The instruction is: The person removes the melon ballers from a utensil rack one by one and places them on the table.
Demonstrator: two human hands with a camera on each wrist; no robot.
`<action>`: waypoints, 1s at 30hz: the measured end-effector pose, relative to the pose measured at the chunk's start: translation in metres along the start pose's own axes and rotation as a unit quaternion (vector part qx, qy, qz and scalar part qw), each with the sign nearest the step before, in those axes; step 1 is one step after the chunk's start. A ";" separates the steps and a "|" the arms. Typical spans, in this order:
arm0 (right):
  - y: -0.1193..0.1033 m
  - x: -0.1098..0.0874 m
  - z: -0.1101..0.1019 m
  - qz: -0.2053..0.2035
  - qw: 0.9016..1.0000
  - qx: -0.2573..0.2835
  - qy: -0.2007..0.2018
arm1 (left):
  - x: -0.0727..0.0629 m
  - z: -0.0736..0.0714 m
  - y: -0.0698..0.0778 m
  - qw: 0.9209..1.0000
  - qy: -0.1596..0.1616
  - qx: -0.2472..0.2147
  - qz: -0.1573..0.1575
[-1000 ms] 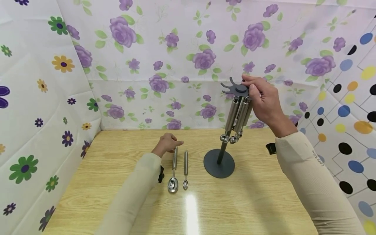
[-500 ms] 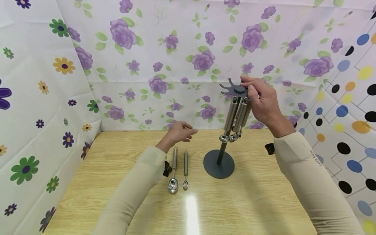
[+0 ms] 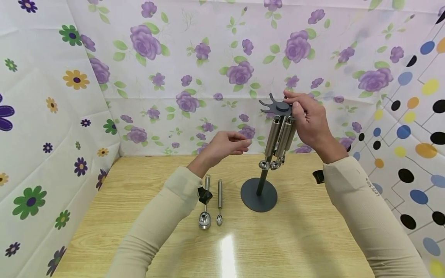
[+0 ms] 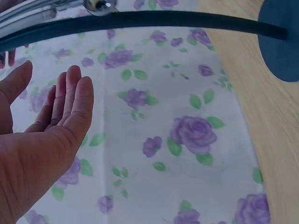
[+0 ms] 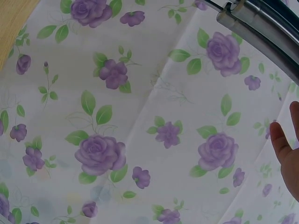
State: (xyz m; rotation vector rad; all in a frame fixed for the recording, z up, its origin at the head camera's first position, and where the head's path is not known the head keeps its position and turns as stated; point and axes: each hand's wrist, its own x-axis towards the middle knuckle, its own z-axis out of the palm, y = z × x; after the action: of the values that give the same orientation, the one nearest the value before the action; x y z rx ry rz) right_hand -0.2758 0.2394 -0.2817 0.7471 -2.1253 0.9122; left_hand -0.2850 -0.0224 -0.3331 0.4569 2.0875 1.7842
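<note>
My right hand (image 3: 309, 117) pinches the edge of the hooked top plate (image 3: 276, 107) of a dark grey utensil stand (image 3: 259, 196). Several steel-handled scoops (image 3: 272, 137) hang from the plate. Left of them, my left hand (image 3: 224, 146) is raised above the table with nothing in it. Its fingers are extended, lightly bent, in the left wrist view, apart from the stand's pole (image 4: 187, 19). Below it on the table lie an ice cream scoop (image 3: 204, 220), partly covered by the wrist camera, and a slimmer, small-headed scoop (image 3: 219, 199).
The wooden table (image 3: 139, 181) carries the stand's round base. A flowered cloth (image 3: 194, 127) hangs behind it, a daisy-patterned cloth (image 3: 52, 154) on the left, and a dotted cloth (image 3: 406, 127) on the right.
My left hand has left the ice cream scoop's handle end and moved up and right toward the stand. The right hand keeps its hold on the top plate.
</note>
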 end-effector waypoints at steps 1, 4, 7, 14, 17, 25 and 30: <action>0.000 0.000 0.000 -0.001 1.000 0.000 0.000 | -0.001 0.002 0.003 1.000 -0.005 -0.006 0.005; -0.001 0.000 0.000 -0.002 1.000 0.002 -0.001 | -0.003 0.008 0.011 0.999 -0.019 -0.017 0.026; -0.001 0.000 0.000 0.000 1.000 0.002 0.000 | -0.005 0.014 0.018 0.998 -0.032 -0.010 0.045; -0.001 0.000 0.000 0.003 1.000 0.002 -0.003 | -0.004 0.024 0.027 0.997 -0.043 0.014 0.064; 0.000 0.000 0.000 0.003 1.000 0.001 -0.003 | -0.003 0.028 0.028 0.995 -0.059 -0.007 0.074; 0.000 0.000 0.000 -0.004 1.000 -0.002 -0.004 | 0.002 0.036 0.031 0.993 -0.078 -0.013 0.087; 0.000 0.000 -0.001 -0.006 1.000 -0.006 -0.005 | 0.004 0.041 0.033 0.992 -0.076 -0.009 0.097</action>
State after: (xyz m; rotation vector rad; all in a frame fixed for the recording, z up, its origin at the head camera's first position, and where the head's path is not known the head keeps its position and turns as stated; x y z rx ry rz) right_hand -0.2756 0.2399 -0.2809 0.7596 -2.1300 0.8905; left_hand -0.2695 0.0202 -0.3069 0.7892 1.9782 1.8096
